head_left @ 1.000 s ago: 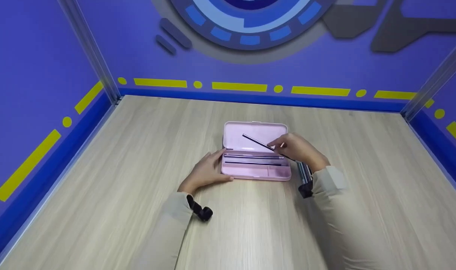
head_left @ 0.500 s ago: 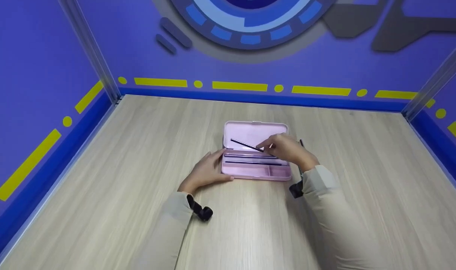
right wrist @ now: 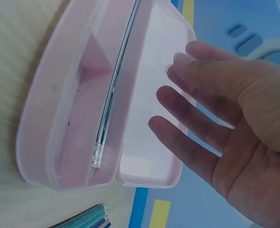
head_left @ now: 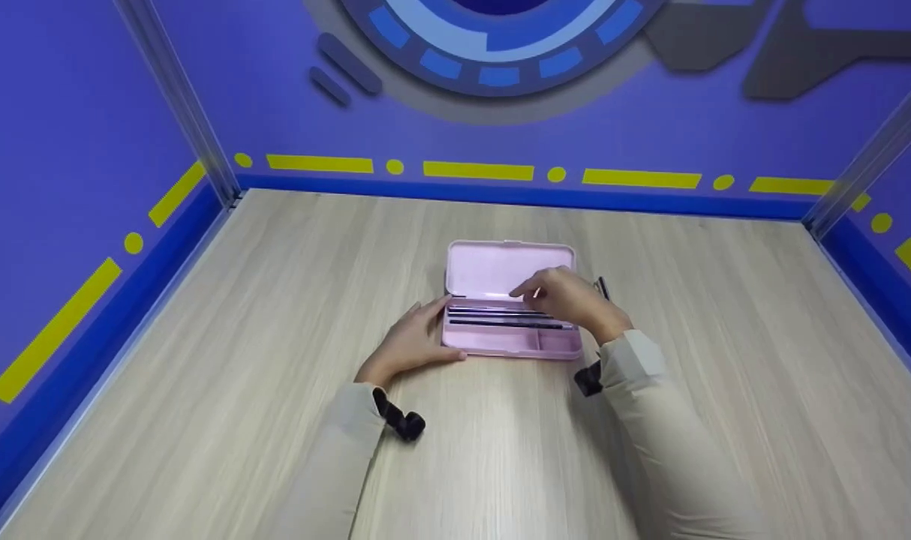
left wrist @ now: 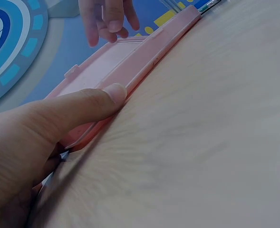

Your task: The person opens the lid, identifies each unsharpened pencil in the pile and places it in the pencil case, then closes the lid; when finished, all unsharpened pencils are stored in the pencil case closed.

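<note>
A pink pencil case [head_left: 493,342] lies on the table with its lid [head_left: 482,270] folded back. Several dark pencils [head_left: 500,324] lie lengthwise in its rear compartment; the right wrist view shows silvery pencils [right wrist: 112,95] there. My left hand [head_left: 409,346] grips the left end of the case, thumb [left wrist: 94,104] along the front wall and fingers round the side and back. Above the case's right part hovers my right hand [head_left: 573,301], its fingers loosely bent. In the right wrist view nothing sits between those fingers [right wrist: 192,107].
Beyond the right end of the case lie several more pencils [right wrist: 82,219], mostly behind the right hand in the head view. A divider [right wrist: 94,54] splits the front compartment. Blue printed panels [head_left: 455,135] wall the table [head_left: 313,255] at back and sides.
My right hand moved left over the case, lowered a dark pencil beside the others in the rear compartment, and let it go. My left hand stayed on the case.
</note>
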`<state>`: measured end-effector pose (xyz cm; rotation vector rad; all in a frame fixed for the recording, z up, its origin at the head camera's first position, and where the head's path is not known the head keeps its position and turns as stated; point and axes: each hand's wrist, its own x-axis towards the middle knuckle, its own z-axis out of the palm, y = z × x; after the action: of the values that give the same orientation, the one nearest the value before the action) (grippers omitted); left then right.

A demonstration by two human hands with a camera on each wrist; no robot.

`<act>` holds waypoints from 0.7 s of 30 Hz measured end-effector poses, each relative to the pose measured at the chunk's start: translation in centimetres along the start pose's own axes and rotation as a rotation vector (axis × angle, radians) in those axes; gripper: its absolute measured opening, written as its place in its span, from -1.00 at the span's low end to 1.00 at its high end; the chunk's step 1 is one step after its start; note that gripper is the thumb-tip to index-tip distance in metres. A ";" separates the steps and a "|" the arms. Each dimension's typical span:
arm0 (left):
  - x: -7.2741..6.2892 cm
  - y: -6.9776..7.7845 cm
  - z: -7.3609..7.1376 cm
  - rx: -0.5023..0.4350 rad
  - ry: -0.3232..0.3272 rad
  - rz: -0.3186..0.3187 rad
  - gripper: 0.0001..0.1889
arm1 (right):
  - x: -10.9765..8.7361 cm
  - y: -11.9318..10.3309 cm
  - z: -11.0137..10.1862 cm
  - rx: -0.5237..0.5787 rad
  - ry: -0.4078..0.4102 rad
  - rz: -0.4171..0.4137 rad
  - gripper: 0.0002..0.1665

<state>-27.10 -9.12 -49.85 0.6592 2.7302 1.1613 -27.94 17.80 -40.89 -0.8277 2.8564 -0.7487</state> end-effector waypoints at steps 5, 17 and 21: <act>0.0 0.0 0.0 0.005 0.002 0.015 0.06 | -0.3 0.1 -0.1 0.024 -0.018 0.058 -0.68; 0.0 0.1 0.0 0.001 -0.005 -0.005 0.07 | -1.8 1.3 -0.9 0.044 -0.029 0.187 -0.68; 0.0 0.0 0.0 -0.003 -0.001 0.004 0.07 | -2.3 2.0 -1.1 0.039 -0.011 0.179 -0.69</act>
<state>-27.13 -9.09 -49.90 0.6648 2.7268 1.1649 -27.14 20.99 -40.99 -0.5592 2.8479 -0.7712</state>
